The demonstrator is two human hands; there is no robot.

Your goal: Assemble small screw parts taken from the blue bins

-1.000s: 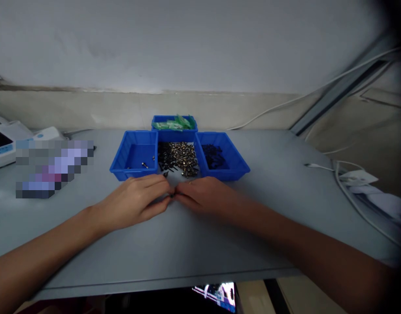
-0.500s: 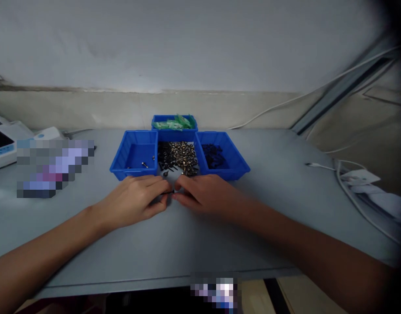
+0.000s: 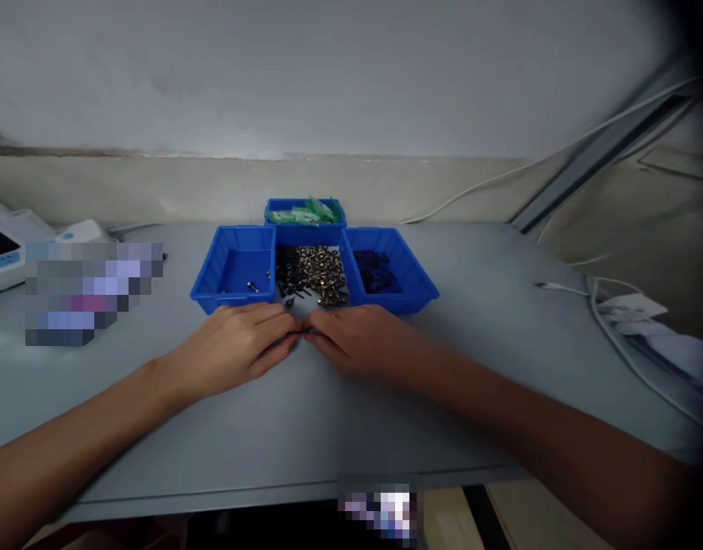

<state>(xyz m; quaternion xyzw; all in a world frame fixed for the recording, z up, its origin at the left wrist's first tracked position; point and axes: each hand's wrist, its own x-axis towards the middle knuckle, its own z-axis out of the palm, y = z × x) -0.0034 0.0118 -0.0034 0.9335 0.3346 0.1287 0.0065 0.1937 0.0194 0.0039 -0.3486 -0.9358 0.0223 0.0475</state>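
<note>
Head view: your left hand (image 3: 245, 336) and right hand (image 3: 366, 336) meet fingertip to fingertip above the grey table (image 3: 271, 435), in front of the blue bins. Both pinch one small dark slender part (image 3: 304, 331), left thumb and fingers at one end, right ones at the other. Only a sliver shows in the gap; its long axis looks to run left to right, roughly level, but you can't tell which end is the head.

Bins: three, blue plastic, rectangular. Left blue bin (image 3: 237, 263) holds three visible small metal pieces; the clearest, a brass-and-black screw (image 3: 253, 286), lies slanted, long axis running from upper left to lower right. Right blue bin (image 3: 414, 279) holds one pile of small black parts (image 3: 374, 271), too dense to count. Back blue bin (image 3: 311, 235) holds crumpled green translucent plastic (image 3: 309, 211), pieces uncountable.

Between left and right bins: one mixed heap, black slender pieces (image 3: 288, 267) on the left, brass-coloured metal fittings (image 3: 322, 271) on the right, pointing every way, uncountable. One loose dark metal piece (image 3: 289, 302) sits just in front, near your left fingers.
</note>
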